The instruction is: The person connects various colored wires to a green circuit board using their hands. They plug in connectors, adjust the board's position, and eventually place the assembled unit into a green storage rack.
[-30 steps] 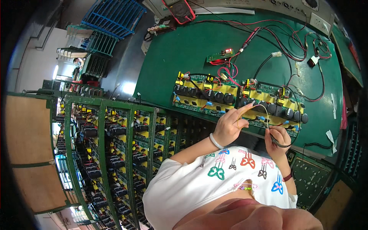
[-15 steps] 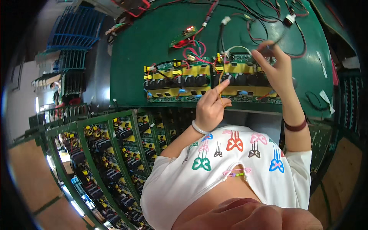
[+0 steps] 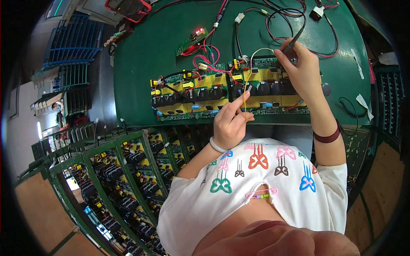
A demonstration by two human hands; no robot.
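Note:
Two long green circuit boards lie end to end along the near edge of the bench: a left board [image 3: 208, 81] and a right board [image 3: 256, 76], each with yellow strips and rows of black capacitors. My left hand [image 3: 230, 126] is at the near edge of the right board, fingers closed on a thin yellow wire [image 3: 245, 96]. That wire arches over the board toward my right hand [image 3: 302, 68]. Pinched in the right hand is a black pen-like probe [image 3: 294, 39] with a cable; its tip is hidden. The wire's far end meets the right fingertips; whether they grip it is unclear.
A small board with red lights [image 3: 192, 42] sits behind, joined by pink wires [image 3: 207, 59]. Cables [image 3: 294, 13] loop across the green bench [image 3: 149, 47]. A red-edged meter [image 3: 130, 8] lies far left. A green rack [image 3: 111, 170] of boards stands at my left.
The boards and bench have shifted left in view. My right hand, with the probe, has moved slightly left and down; the left hand still holds the yellow wire.

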